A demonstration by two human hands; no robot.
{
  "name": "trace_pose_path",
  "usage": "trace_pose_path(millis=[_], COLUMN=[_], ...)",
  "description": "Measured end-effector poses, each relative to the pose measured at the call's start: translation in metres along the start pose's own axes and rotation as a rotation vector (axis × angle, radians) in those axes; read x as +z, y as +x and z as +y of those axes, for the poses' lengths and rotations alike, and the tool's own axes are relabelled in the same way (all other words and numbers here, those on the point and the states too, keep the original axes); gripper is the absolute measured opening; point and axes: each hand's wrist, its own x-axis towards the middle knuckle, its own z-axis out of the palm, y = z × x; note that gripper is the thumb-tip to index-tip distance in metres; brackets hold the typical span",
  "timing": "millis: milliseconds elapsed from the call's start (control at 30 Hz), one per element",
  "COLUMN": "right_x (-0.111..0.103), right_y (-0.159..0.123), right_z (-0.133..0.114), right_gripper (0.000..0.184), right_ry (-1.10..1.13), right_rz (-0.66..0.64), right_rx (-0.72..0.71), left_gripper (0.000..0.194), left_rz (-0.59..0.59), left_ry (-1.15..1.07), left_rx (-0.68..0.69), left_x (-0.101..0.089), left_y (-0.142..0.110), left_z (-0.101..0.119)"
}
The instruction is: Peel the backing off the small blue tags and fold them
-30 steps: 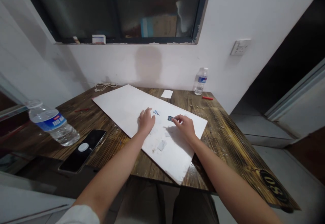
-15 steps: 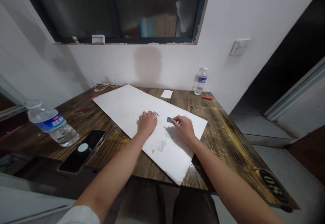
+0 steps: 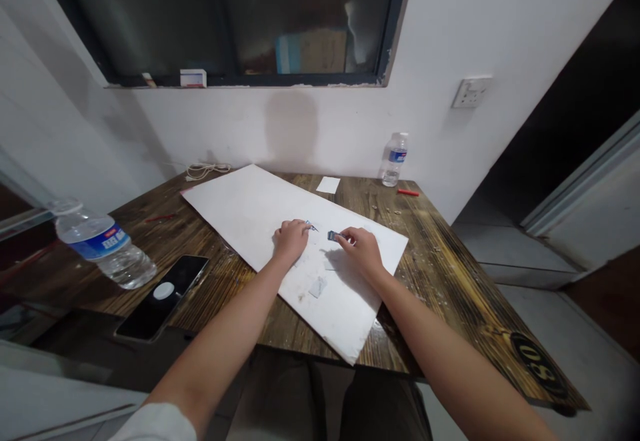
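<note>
My left hand (image 3: 291, 241) rests over the white board (image 3: 235, 194). Its thumb and fingers are closed on a small blue-and-white pointed piece (image 3: 312, 226), whose thin tip sticks out to the right. Across a short gap, my right hand (image 3: 365, 249) pinches a small dark blue-grey piece (image 3: 332, 235) with a pale marking, held just above the board. The exact kind of both pieces is too small to tell. A small greyish flat piece (image 3: 318, 286) lies on the board nearer to me. Another pale flat piece is partly in my right hand's shadow.
The board lies slantwise on a dark wooden table (image 3: 450, 308). At the left are a large water bottle (image 3: 107, 244) and a phone (image 3: 163, 298). Towards the wall are a white card (image 3: 329, 185), a smaller bottle (image 3: 395, 160), a red stick-like object (image 3: 408, 192) and a white cable (image 3: 207, 171).
My left hand has closed from spread fingers onto the blue pointed piece, which has shifted slightly right and turned. My right hand keeps its hold and has moved slightly left.
</note>
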Motion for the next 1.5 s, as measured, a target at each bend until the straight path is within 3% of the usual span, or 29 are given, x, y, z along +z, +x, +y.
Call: trace_pose_path(millis=[233, 400, 500, 633, 800, 867, 1000, 1167, 1500], right_x=[-0.001, 0.000, 0.000, 0.000, 0.001, 0.003, 0.004, 0.004, 0.003], right_y=[0.000, 0.001, 0.002, 0.003, 0.004, 0.005, 0.004, 0.003, -0.001], right_z=[0.000, 0.003, 0.003, 0.004, 0.007, 0.007, 0.004, 0.002, -0.002], right_gripper=[0.026, 0.030, 0.032, 0.032, 0.031, 0.030, 0.028, 0.026, 0.023], right_ry=[0.043, 0.139, 0.221, 0.316, 0.412, 0.473, 0.528, 0.531, 0.299], right_rz=[0.012, 0.031, 0.058, 0.088, 0.089, 0.061, 0.000, -0.066, -0.068], right_rx=[0.029, 0.118, 0.165, 0.244, 0.290, 0.276, 0.236, 0.196, 0.009], left_gripper=[0.009, 0.023, 0.016, 0.020, 0.024, 0.024, 0.026, 0.025, 0.026], left_rz=[0.243, 0.360, 0.276, -0.002, -0.253, -0.275, -0.211, -0.225, -0.243], left_ry=[-0.377, -0.579, -0.719, -0.984, -0.990, -0.978, -0.992, -1.053, -1.107], left_rx=[-0.095, -0.145, -0.117, -0.025, 0.083, 0.104, 0.127, 0.053, 0.003], left_x=[-0.003, -0.007, -0.008, -0.009, -0.011, -0.011, -0.010, -0.008, -0.004], left_y=[0.006, 0.008, 0.007, -0.001, -0.011, -0.012, -0.010, -0.009, -0.007], left_z=[-0.007, -0.006, 0.004, 0.019, 0.025, 0.025, 0.024, 0.024, 0.023])
